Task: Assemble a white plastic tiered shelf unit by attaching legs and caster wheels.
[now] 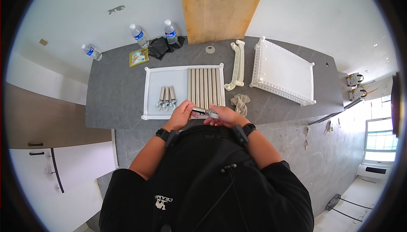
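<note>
Caster (213, 114) is resting between both hands at the tray's (167, 76) near edge, the left hand (183, 112) pinching its stem, the right hand (223, 116) gripping its wheel end. The tray is holding more casters (166, 100) and a row of tubes (203, 88). A cloth (241, 104) is lying rightward, bottles (170, 33) standing beyond. The stem is looking shiny, the wheel greyish.

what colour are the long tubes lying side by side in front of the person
The tubes are greyish beige, best seen in the head view.
</note>
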`<state>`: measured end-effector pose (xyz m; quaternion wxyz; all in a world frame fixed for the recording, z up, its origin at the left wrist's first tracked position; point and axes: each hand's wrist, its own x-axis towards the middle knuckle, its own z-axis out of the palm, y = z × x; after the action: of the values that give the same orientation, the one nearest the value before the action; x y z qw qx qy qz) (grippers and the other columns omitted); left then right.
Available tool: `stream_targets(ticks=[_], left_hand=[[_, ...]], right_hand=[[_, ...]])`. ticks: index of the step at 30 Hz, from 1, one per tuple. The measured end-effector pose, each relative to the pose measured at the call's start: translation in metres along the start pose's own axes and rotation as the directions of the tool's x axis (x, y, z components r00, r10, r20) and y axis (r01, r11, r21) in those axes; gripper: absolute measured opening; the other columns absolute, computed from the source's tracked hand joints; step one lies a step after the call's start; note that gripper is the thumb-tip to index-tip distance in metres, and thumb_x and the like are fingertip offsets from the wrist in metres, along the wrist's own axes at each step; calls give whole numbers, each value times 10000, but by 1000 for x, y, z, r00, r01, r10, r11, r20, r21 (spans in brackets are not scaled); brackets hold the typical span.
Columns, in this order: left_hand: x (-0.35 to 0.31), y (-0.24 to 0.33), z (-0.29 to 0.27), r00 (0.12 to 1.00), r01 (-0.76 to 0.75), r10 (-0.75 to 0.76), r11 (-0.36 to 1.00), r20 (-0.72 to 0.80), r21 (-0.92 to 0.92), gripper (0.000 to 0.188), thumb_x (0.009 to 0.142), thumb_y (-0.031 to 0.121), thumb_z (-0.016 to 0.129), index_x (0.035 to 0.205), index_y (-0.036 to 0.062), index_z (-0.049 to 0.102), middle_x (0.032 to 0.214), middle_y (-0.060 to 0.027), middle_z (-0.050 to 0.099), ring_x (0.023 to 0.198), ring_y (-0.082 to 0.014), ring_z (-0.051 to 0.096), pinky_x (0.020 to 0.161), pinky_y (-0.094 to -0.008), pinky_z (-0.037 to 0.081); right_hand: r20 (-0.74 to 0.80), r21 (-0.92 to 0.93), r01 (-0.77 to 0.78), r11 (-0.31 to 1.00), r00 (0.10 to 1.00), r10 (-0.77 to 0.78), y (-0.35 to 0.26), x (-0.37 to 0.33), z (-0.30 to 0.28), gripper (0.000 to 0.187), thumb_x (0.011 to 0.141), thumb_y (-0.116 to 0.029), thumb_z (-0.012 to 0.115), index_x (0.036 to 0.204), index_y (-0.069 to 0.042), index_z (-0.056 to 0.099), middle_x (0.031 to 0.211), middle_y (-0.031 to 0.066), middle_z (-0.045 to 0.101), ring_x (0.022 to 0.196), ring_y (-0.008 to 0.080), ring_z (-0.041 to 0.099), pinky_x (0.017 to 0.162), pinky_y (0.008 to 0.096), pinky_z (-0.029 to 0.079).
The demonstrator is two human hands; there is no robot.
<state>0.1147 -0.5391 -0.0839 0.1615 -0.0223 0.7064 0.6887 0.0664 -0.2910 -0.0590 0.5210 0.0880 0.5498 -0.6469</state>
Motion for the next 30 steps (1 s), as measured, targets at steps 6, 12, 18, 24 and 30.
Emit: stream_targets(ticks=[6,12,18,24,30], left_hand=[[5,5,1,1000,-2,2,1000,3,2,315,1107,339,458,1055,48,566,722,-31,596,614,-118,580,560,-268,437],[7,-17,-13,937,341,-304,906,173,-251,269,1092,301,491,1007,54,554,704,-25,577,568,-125,561,520,-276,424],[4,3,7,991,-122,116,988,-71,-98,174,1072,230,530,1050,64,576,776,-25,631,591,-115,572,540,-262,430],[9,-4,-11,975,200,-195,979,110,-35,209,1075,221,523,1204,60,556,856,-52,675,661,-109,605,599,-253,458],[1,-5,-2,988,-126,115,987,105,97,282,1079,289,517,1229,53,555,921,-61,668,638,-117,585,599,-249,456]], right_hand=[[-46,-144,133,981,989,-141,-2,-1,4,320,1049,-315,586,1191,-31,631,989,79,707,687,92,628,615,240,510],[-56,-462,369,806,895,-442,-7,-5,10,285,934,-142,726,1200,-73,649,905,41,697,754,101,652,688,267,547],[-97,-350,314,882,925,-368,-1,-1,6,291,926,-150,735,1198,-87,652,859,25,696,752,98,651,685,262,537],[9,-497,345,797,920,-392,-4,-6,11,293,926,-148,731,1200,-83,651,878,32,703,761,105,658,694,270,545],[-74,-405,272,873,942,-328,-5,-8,13,291,939,-159,728,1206,-73,649,878,43,704,778,111,670,704,276,557]])
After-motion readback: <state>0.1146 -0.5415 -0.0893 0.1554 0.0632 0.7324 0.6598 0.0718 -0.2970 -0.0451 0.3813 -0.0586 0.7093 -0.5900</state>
